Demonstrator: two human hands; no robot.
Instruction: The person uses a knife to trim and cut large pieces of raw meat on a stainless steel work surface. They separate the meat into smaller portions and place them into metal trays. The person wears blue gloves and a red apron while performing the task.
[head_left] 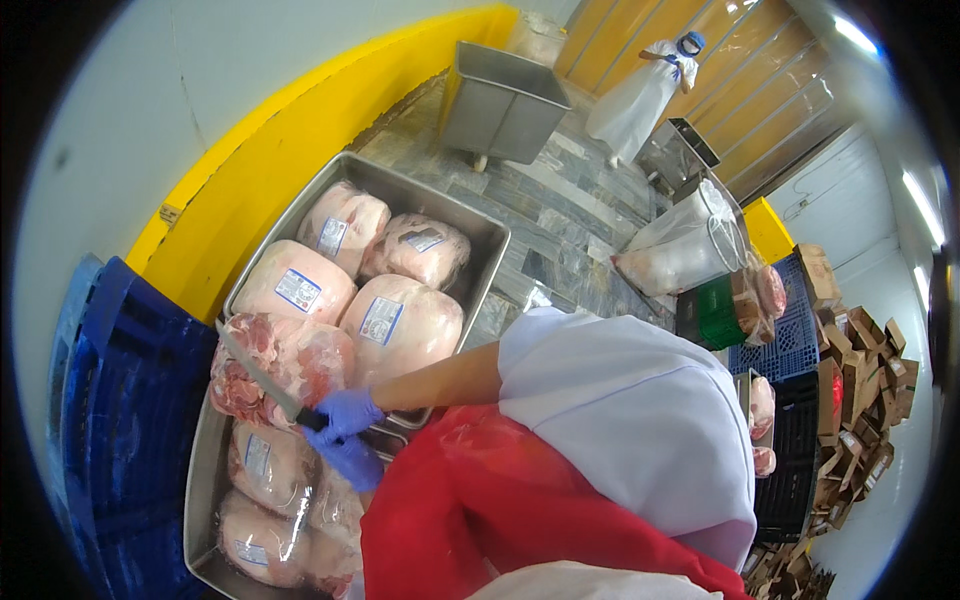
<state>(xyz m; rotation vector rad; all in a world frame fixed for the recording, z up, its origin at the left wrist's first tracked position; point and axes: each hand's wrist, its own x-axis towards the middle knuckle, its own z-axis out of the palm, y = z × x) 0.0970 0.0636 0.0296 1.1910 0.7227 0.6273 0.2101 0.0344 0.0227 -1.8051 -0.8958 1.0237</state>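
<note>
My right hand [347, 412], in a blue-purple glove, closes around the dark handle of a knife [262, 378]. The blade slants up and left across a large piece of raw meat [315, 355], its red cut side showing. Just below the right hand is my left hand [352, 462], gloved alike; its fingers are mostly hidden. Labelled pale meat cuts in clear plastic surround them: several [385, 320] fill the far metal bin [490, 285]. Others [265, 540] lie in the near metal bin [192, 520], partly hidden by my red apron [450, 500].
Blue plastic crates [130, 420] stand left, beside a yellow wall guard [290, 120]. A grey metal cart [510, 105] is farther off on the tiled floor. Beyond it stands another person [645, 95] in white. At right are a plastic-lined bin [680, 245], a green crate [715, 315] and piled cardboard [860, 400].
</note>
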